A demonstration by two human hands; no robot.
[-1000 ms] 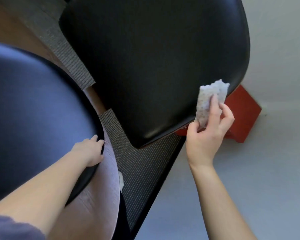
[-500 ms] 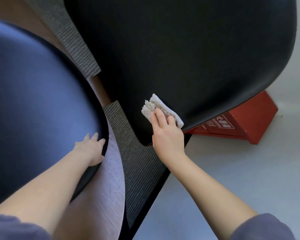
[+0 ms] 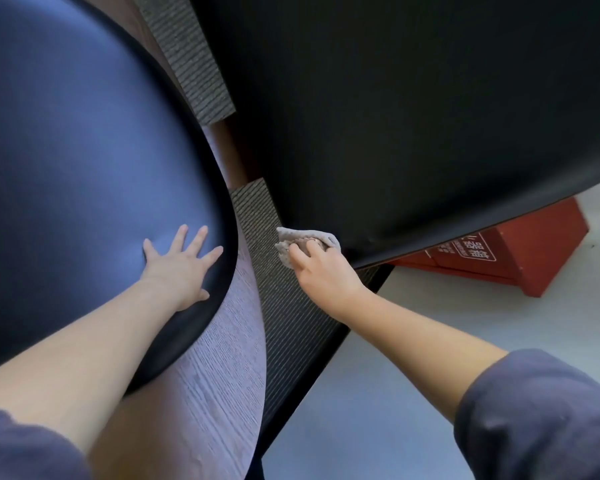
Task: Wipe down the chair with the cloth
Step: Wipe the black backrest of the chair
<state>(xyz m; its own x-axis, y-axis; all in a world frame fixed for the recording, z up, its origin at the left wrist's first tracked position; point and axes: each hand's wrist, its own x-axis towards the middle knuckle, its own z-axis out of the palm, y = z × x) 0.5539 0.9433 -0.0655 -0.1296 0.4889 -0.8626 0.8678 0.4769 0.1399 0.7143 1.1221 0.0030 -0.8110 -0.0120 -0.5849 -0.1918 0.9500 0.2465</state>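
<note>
Office-like room: black padded chairs [image 3: 395,116], wood-grain table [image 3: 222,368], red labelled box [image 3: 534,251].

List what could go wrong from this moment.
1. The cloth is bunched under the right hand at the lower corner of the black chair; it may slide off the edge and miss the surface.
2. The left hand presses flat on the neighbouring seat, which may leave fingerprints there.

The pale floor [image 3: 395,393] at the lower right of the frame is open, with free passage up to the red box [image 3: 534,258]. The box sits just beneath the chair's [image 3: 413,116] lower edge at right and blocks reach under it there. At centre, only a narrow strip of ribbed mat [image 3: 253,209] parts the chair from the seat [image 3: 84,150] at left. The right hand [image 3: 326,271] with the cloth [image 3: 302,235] fills that gap's lower end.
</note>
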